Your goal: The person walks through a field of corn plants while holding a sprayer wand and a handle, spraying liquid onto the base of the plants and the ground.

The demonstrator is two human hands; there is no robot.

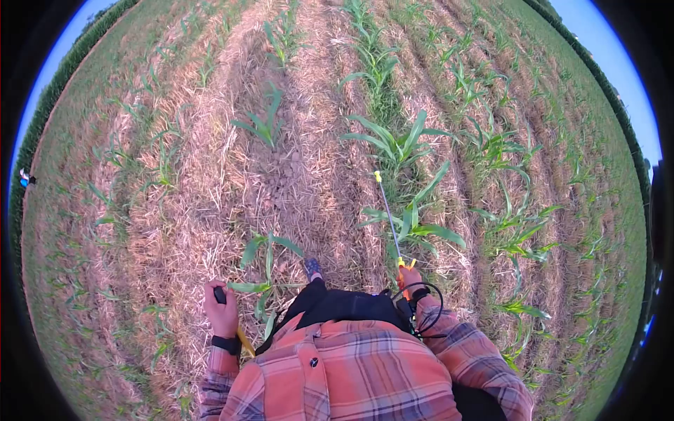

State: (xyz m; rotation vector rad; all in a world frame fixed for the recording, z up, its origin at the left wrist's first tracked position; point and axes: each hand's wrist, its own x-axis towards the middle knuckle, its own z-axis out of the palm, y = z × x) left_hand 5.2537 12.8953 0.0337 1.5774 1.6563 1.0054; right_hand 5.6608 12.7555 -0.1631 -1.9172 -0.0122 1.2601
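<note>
My right hand (pixel 411 278) is closed around the orange handle of a spray wand (pixel 390 217). The wand's thin metal tube reaches forward over the crop row, and its yellow nozzle (pixel 378 176) hangs near a young corn plant (pixel 400 144). A black hose (pixel 440 302) loops from the handle past my right wrist. Down at the left, my left hand (pixel 222 312) is wrapped around the black grip of a pump lever (pixel 245 341), whose yellow bar runs back toward my side. The sprayer's tank is out of view.
Corn seedlings stand in long rows on straw-covered soil, one plant (pixel 267 263) close ahead of my left hand. My shoe (pixel 312 266) shows between rows. Another person (pixel 27 178) is far off at the left edge. Dense green growth (pixel 63 70) borders the field.
</note>
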